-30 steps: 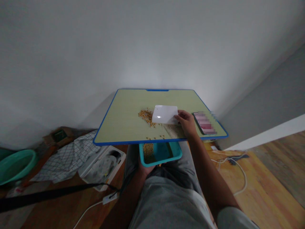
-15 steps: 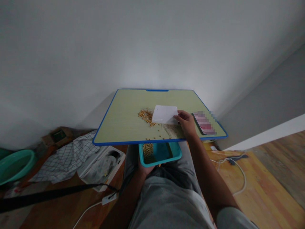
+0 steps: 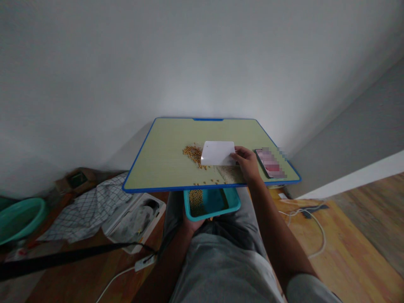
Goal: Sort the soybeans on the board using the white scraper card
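Note:
My right hand grips a white rectangular card by its right edge and holds it over a small green table with a blue rim. A pile of yellow beans lies just left of the card. A few loose beans sit near the table's front edge. My left hand holds a teal tray from below, just under that front edge; beans lie in the tray's left part. Most of that hand is hidden by the tray.
A phone lies on the table right of my right hand. On the floor at left are a checked cloth, a white box, a teal basin and a power strip. White cables run at right.
The card has tilted and shifted slightly toward me in my right hand. The tray and left hand have stayed in place.

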### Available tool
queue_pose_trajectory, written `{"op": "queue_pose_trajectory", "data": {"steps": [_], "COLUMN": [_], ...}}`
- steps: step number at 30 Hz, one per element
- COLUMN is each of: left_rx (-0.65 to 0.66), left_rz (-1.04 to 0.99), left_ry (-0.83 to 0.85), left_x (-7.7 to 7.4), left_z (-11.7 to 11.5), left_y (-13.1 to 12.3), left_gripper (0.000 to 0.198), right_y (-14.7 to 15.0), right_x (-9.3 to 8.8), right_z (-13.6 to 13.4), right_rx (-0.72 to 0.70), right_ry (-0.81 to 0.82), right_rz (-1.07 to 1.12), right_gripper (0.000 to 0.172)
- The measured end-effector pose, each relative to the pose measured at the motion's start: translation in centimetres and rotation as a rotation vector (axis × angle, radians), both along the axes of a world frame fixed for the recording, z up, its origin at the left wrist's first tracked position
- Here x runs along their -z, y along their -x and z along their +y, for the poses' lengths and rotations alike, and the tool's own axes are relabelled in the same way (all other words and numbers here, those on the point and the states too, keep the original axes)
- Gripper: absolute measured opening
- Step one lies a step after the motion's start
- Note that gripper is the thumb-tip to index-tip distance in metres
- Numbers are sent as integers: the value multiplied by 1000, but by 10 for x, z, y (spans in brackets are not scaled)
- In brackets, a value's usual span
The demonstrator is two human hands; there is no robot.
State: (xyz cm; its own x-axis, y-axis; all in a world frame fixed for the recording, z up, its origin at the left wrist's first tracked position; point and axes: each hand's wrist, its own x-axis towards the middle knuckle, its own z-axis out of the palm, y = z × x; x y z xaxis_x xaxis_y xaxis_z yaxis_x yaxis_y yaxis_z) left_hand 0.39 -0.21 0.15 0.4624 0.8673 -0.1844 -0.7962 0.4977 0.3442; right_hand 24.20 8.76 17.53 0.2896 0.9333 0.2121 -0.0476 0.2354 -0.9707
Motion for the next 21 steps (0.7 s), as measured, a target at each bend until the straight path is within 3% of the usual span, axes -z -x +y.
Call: {"op": "queue_pose_trajectory", "data": {"steps": [21], "left_rx": [20], "left_rz": [-40], "left_ry": [-22], "left_x": [-2], "left_z": [-1], "left_y": [0], "left_gripper": [60], "right_y": [0], "right_x": [-1], "right_z": [-1], "right_rx": [17], "right_ry": [-3], "right_rz": [1], "right_gripper": [29]}}
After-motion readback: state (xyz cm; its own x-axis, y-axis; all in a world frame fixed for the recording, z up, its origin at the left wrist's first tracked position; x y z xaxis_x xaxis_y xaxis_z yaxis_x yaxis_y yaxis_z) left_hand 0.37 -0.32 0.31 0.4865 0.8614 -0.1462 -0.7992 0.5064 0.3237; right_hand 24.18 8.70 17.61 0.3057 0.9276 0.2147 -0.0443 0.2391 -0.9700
